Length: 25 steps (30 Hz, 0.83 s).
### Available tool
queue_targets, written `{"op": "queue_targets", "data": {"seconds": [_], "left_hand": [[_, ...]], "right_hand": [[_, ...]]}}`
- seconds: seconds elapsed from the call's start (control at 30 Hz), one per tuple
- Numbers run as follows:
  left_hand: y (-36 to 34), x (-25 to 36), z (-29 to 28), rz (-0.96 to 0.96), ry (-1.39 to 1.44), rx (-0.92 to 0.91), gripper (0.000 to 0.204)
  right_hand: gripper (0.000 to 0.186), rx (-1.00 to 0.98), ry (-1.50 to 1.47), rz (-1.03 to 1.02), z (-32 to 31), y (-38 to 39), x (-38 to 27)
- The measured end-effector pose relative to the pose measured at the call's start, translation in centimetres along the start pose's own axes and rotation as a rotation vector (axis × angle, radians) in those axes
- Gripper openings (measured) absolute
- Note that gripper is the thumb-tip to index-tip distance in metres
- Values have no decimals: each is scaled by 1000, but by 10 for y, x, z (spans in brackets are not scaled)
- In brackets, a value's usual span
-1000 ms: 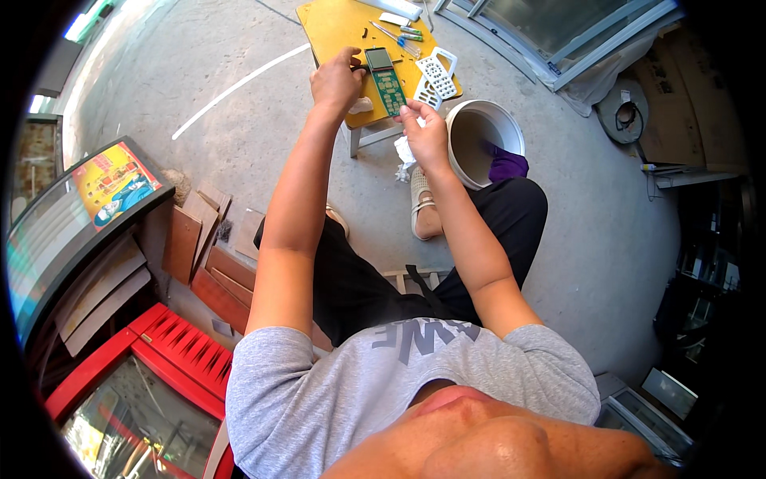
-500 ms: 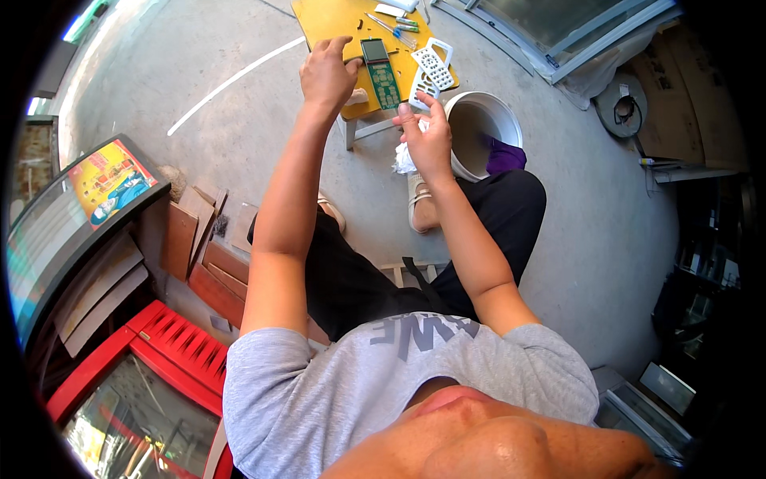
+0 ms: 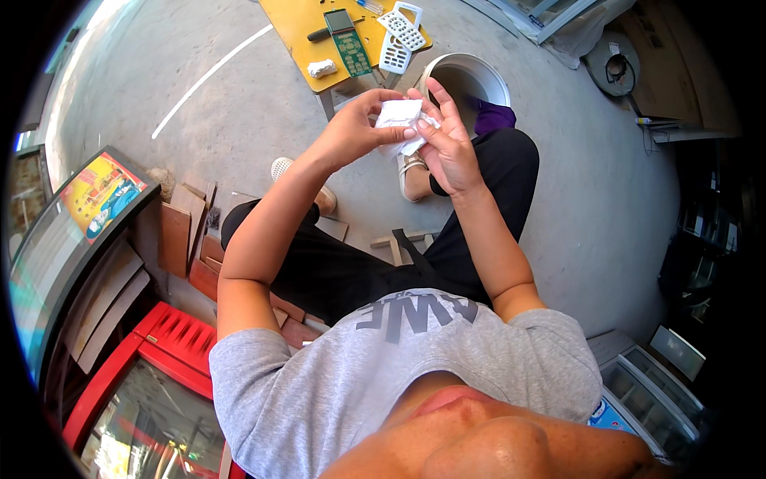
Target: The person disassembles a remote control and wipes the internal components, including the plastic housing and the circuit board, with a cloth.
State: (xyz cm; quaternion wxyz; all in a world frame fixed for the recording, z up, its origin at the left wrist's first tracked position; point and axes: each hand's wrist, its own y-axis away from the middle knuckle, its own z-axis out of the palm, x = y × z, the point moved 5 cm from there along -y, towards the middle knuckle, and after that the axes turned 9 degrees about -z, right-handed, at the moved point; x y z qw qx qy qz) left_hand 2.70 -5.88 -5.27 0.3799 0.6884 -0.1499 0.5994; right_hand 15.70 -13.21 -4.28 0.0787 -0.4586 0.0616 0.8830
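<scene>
A crumpled white tissue (image 3: 396, 116) is held between my two hands, in front of the small yellow table (image 3: 291, 36). My left hand (image 3: 357, 130) pinches it from the left, thumb lying across it. My right hand (image 3: 456, 156) grips the tissue's right side with the thumb, its other fingers raised. On the table beyond lie a green circuit board (image 3: 349, 53) with a small screen, a white panel full of holes (image 3: 401, 29), and a white frame with slots (image 3: 394, 57). A wadded white tissue (image 3: 321, 69) rests at the near edge.
Right of my hands stands a white bucket (image 3: 501, 78) with a purple cloth (image 3: 493, 117) over its rim. A dark-handled tool (image 3: 319, 35) lies by the board. Wooden boards (image 3: 177, 231) and a red-framed cabinet (image 3: 148, 335) are at my left.
My left hand has come from beside the circuit board, back toward me, and now grips the tissue together with my right hand. The view has shifted, with the table higher and farther left.
</scene>
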Motion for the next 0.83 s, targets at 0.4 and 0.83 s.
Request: {"op": "queue_targets", "data": {"seconds": [0.4,0.83], "left_hand": [[10,-51,25,-412,341,-307,33],[26,11,-6,16,-648,-235,26]], "right_hand": [[60,7,46,112,-31,14,41],[60,165,1244,165,-140,-147,220]]}}
